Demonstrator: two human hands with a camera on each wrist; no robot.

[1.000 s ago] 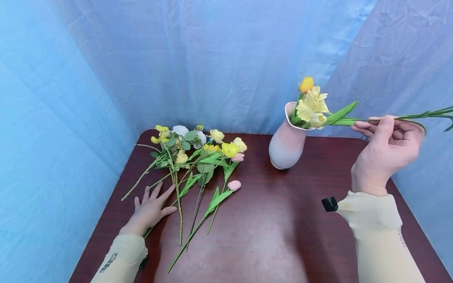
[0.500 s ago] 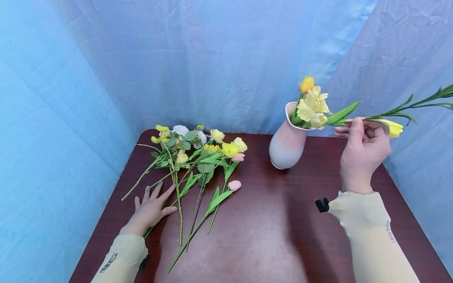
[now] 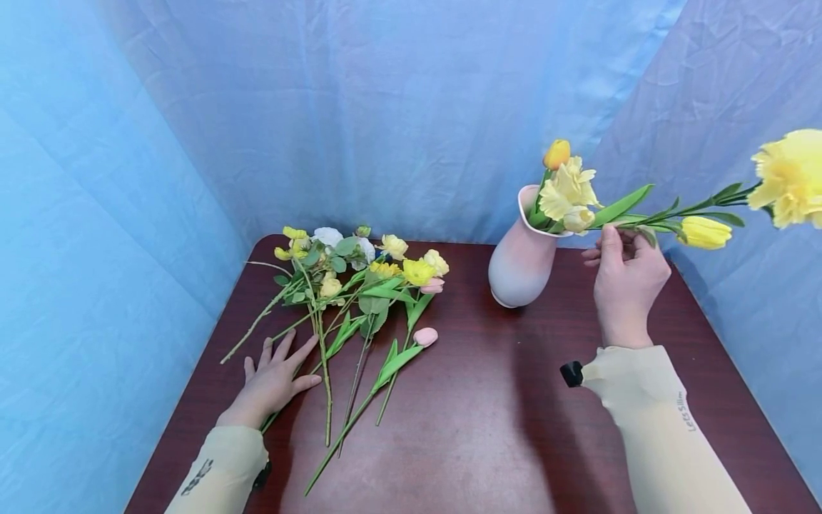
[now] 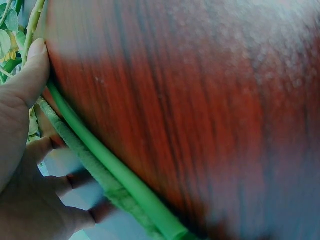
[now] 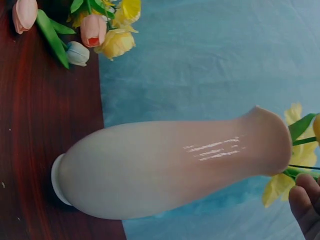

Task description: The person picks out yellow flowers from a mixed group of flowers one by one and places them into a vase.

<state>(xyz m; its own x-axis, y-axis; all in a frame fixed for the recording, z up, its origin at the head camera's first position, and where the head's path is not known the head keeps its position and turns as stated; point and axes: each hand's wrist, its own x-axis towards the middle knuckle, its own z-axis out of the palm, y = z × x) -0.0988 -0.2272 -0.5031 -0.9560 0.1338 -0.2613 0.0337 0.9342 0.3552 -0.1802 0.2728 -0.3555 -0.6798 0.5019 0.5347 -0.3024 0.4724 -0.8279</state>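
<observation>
My right hand point(image 3: 629, 285) pinches the leafy stem of a yellow carnation point(image 3: 791, 178) just right of the vase mouth. The bloom stands out at the far right, and the stem runs left behind a pale yellow flower point(image 3: 568, 189) at the rim. The pink-to-pale-blue vase point(image 3: 523, 260) is upright, also seen large in the right wrist view point(image 5: 170, 170). It bears an orange-yellow tulip point(image 3: 556, 154); a yellow tulip point(image 3: 705, 233) leans out behind my hand. My left hand point(image 3: 272, 382) rests with spread fingers on the table, over a green stem point(image 4: 110, 160).
Left of the vase, a loose pile of flowers covers the dark red table point(image 3: 475, 428): white blooms point(image 3: 327, 237), yellow blooms point(image 3: 418, 272) and a pink tulip point(image 3: 425, 337), stems toward the front. Blue cloth point(image 3: 385, 107) hangs behind and at both sides.
My right hand has moved left toward the vase with the carnation, whose bloom has come into view at the right. The yellow tulip now shows fully. My left hand stays put.
</observation>
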